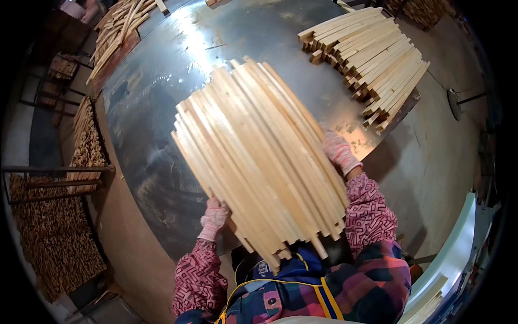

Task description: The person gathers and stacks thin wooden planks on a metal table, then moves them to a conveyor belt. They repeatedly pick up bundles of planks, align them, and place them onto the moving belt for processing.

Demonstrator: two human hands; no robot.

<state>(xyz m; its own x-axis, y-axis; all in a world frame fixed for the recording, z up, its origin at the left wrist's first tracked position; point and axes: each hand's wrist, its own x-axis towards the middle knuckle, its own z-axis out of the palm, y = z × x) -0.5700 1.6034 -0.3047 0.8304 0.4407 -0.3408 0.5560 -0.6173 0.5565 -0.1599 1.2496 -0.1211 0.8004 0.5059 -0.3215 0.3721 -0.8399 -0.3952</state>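
Observation:
A wide bundle of pale wooden strips (pixel 253 156) lies side by side between my two hands, its near ends uneven and close to my apron (pixel 307 264). My left hand (pixel 215 215), in a pinkish-white knit glove, grips the bundle's near left edge. Further up, on the right edge, my right hand (pixel 340 150) in a similar glove presses against the outer strips. Fingers of both hands are partly hidden by the wood. Beneath the bundle is a dark, shiny metal tabletop (pixel 145 119); whether the strips touch it everywhere I cannot tell.
Another row of strips (pixel 372 59) rests at the table's far right. A loose heap of strips (pixel 121 32) lies past the far left corner. Stacked wood (pixel 54 237) fills metal racks (pixel 54 183) on the left. A round-based stand (pixel 454 104) is on the floor at right.

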